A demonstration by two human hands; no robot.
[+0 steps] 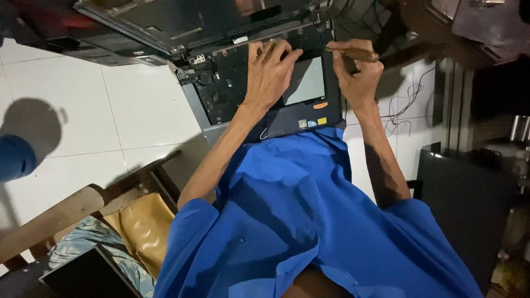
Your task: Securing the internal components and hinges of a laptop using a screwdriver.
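A white tiled floor (83, 110) is seen spread under everything, and across the lower half a blue shirt (309, 221) is filling the view. Next in size, a partly stripped laptop (265, 83) is laid on the person's lap, just above the shirt's edge, its long axis running left to right, its lid folded away at the top. The keyboard is gone: dark inner plastic and cut-outs are exposed on the left, a pale rectangular panel (305, 83) is bared towards the right, and small coloured stickers are seen on the near edge. The left hand (270, 72) is laid flat on the middle of the base, fingers spread and pressed towards the hinge, nothing being held; it is the nearer hand to the open innards. The right hand (359, 72) is set at the laptop's right edge, its grip closed around a brown-handled tool (359, 54), which is lying nearly level with its tip pointed left at the top right corner of the base. The tip's contact cannot be told. A wooden chair frame (66, 209) is seen lower left, loose wires (406, 105) to the right.
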